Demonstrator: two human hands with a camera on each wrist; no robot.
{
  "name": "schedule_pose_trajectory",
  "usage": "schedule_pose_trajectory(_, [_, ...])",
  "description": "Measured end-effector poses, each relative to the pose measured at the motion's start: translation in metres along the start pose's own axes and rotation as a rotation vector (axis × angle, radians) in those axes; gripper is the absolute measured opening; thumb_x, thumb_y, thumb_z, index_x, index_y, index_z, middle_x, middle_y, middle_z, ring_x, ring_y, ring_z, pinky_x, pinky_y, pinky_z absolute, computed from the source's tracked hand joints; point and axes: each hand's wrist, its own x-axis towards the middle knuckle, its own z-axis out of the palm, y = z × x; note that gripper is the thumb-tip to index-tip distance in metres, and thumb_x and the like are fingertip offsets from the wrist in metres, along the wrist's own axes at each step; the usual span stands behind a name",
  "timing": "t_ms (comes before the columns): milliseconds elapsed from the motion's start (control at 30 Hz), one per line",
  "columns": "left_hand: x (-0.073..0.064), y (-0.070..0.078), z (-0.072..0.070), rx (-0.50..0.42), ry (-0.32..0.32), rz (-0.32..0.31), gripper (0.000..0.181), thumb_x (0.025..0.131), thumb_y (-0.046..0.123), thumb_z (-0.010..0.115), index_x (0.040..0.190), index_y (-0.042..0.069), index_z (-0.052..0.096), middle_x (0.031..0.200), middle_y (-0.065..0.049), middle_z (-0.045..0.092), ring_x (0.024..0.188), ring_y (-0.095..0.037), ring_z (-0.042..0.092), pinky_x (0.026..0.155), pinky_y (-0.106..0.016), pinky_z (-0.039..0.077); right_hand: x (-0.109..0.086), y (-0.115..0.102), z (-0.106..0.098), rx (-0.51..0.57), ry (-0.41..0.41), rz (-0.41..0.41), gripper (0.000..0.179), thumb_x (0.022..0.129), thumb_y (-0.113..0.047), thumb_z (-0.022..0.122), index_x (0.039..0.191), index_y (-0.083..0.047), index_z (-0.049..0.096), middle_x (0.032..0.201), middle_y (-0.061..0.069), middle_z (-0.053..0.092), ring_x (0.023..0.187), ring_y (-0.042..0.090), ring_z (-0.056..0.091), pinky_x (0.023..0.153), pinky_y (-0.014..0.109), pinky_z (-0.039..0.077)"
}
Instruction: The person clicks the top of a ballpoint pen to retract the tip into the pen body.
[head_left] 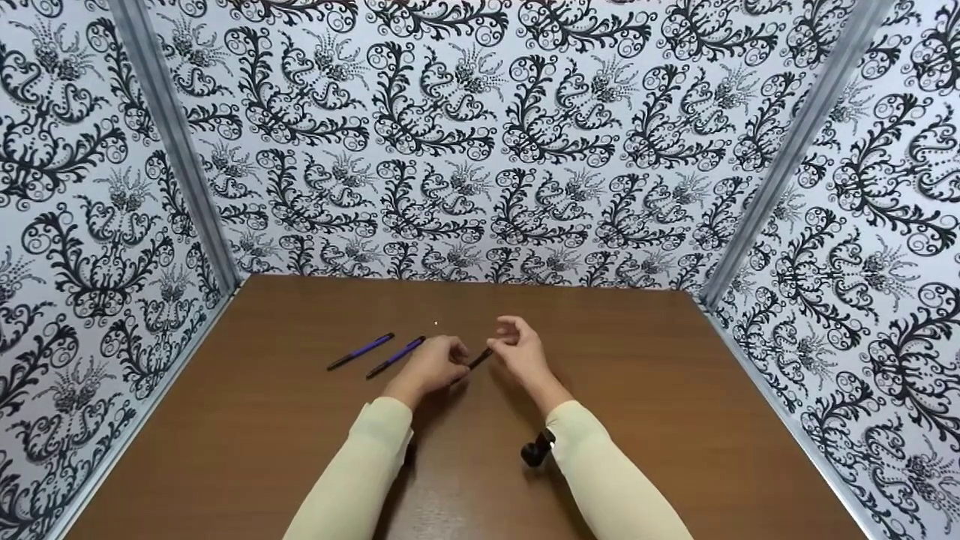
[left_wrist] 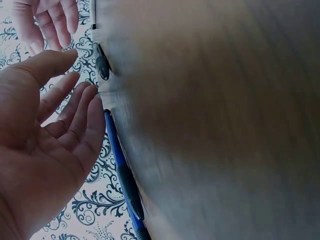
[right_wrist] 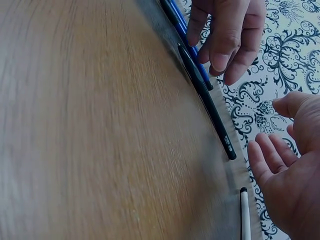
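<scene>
cream sleeves (head_left: 341, 480) enter nearest the head camera, a small black device (head_left: 535, 452) at the right cuff, and point toward a black pen (right_wrist: 207, 102) lying on the brown wooden table (head_left: 660, 382) between the two hands — the landmark for places given below. judged by its form, the pen should be light and stiff, smooth along the barrel, apt to roll or slide, and at little risk of breaking; mid-barrel, between the tapered end and the end with pale lettering, would seem the surest place for a thumb-and-fingertip pinch. left hand (head_left: 431, 365), just beside the pen's tapered end: thumb parted from loosely bent fingers, with nothing seen in its grasp. right hand (head_left: 523, 356), just beside the lettered end: thumb apart, fingers relaxed and slightly curved, likewise gripping nothing visible. whether any fingertip grazes the pen cannot be told — hands and pen overlap in the head view, while the wrist views show no firm hold. left of the black pen, past the left hand, lie a nearer blue pen (head_left: 395, 358) and a farther blue pen (head_left: 361, 351), roughly parallel to it; beyond its lettered end, on the right hand's side, lies a white stick (right_wrist: 245, 215) with a dark tip.
</scene>
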Motion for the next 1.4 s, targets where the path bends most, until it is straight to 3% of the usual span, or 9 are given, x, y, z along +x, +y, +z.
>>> schedule_pose_trajectory(133, [0.000,0.001,0.003,0.019,0.014,0.032,0.023,0.095,0.004,0.083,0.116,-0.003,0.077,0.109,-0.016,0.077,0.101,-0.033,0.073,0.095,-0.053,0.061,0.000,0.001,0.000,0.000,0.005,-0.001,0.041,0.095,0.003,0.082,0.133,0.003,0.068,0.121,0.026,0.070,0.106,0.039,0.071,0.077,0.026,0.058])
schedule_pose_trajectory(167, [0.007,-0.012,0.009,0.029,0.027,0.061,0.023,0.095,0.007,0.084,0.116,-0.001,0.077,0.109,-0.015,0.077,0.101,-0.031,0.073,0.094,-0.051,0.061,0.000,0.001,0.000,-0.001,0.006,-0.001,0.041,0.095,0.003,0.082,0.133,0.003,0.068,0.121,0.026,0.070,0.106,0.039,0.072,0.077,0.027,0.058])
schedule_pose_trajectory(233, [0.008,-0.012,0.011,0.042,0.029,0.061,0.023,0.094,0.007,0.084,0.115,-0.001,0.077,0.108,-0.014,0.077,0.101,-0.031,0.073,0.095,-0.052,0.060,0.000,0.001,0.000,-0.004,0.007,0.000,0.041,0.095,0.003,0.082,0.134,0.002,0.068,0.121,0.025,0.070,0.107,0.039,0.072,0.078,0.027,0.058])
schedule_pose_trajectory(367, [0.011,-0.012,0.014,0.051,0.017,0.034,0.028,0.092,0.008,0.087,0.117,0.001,0.077,0.111,-0.013,0.077,0.105,-0.032,0.072,0.098,-0.051,0.059,-0.001,-0.001,-0.001,-0.008,0.001,0.017,0.041,0.096,0.003,0.082,0.134,0.002,0.068,0.123,0.027,0.070,0.109,0.040,0.072,0.077,0.027,0.059])
schedule_pose_trajectory(400, [0.005,0.000,0.009,0.051,0.003,0.005,0.028,0.091,0.005,0.087,0.117,-0.001,0.077,0.112,-0.014,0.077,0.106,-0.033,0.072,0.099,-0.053,0.059,-0.001,0.000,-0.001,-0.010,-0.001,0.018,0.041,0.096,0.003,0.082,0.135,0.002,0.068,0.123,0.028,0.069,0.109,0.041,0.071,0.077,0.028,0.059])
schedule_pose_trajectory(467, [0.005,0.000,0.010,0.052,-0.004,-0.006,0.030,0.090,0.005,0.088,0.117,0.000,0.077,0.113,-0.014,0.077,0.108,-0.034,0.072,0.099,-0.052,0.058,-0.002,0.000,-0.002,-0.010,-0.006,0.020,0.041,0.096,0.003,0.081,0.135,0.003,0.067,0.125,0.030,0.068,0.110,0.041,0.071,0.077,0.028,0.059])
schedule_pose_trajectory(1200, [0.005,0.004,0.011,0.086,-0.001,-0.047,0.024,0.089,-0.006,0.082,0.112,0.001,0.083,0.101,-0.011,0.079,0.092,-0.027,0.071,0.089,-0.049,0.061,-0.002,0.004,-0.002,-0.003,0.012,0.043,0.042,0.096,0.004,0.080,0.136,0.005,0.066,0.124,0.030,0.069,0.107,0.034,0.071,0.077,0.028,0.061])
schedule_pose_trajectory(1333, [0.008,-0.002,0.011,0.059,-0.003,-0.063,0.022,0.090,-0.004,0.080,0.111,0.003,0.083,0.099,-0.009,0.078,0.091,-0.027,0.071,0.086,-0.048,0.062,-0.001,0.002,-0.004,0.005,0.019,0.035,0.041,0.096,0.004,0.080,0.135,0.004,0.067,0.124,0.031,0.070,0.107,0.036,0.071,0.077,0.027,0.060])
schedule_pose_trajectory(1400, [0.016,-0.017,0.018,0.059,0.015,-0.034,0.022,0.090,-0.003,0.079,0.110,0.004,0.083,0.098,-0.009,0.077,0.088,-0.026,0.070,0.081,-0.046,0.062,0.000,0.002,-0.005,0.002,0.031,0.026,0.040,0.096,0.004,0.080,0.133,0.004,0.068,0.123,0.031,0.070,0.107,0.037,0.071,0.076,0.027,0.059])
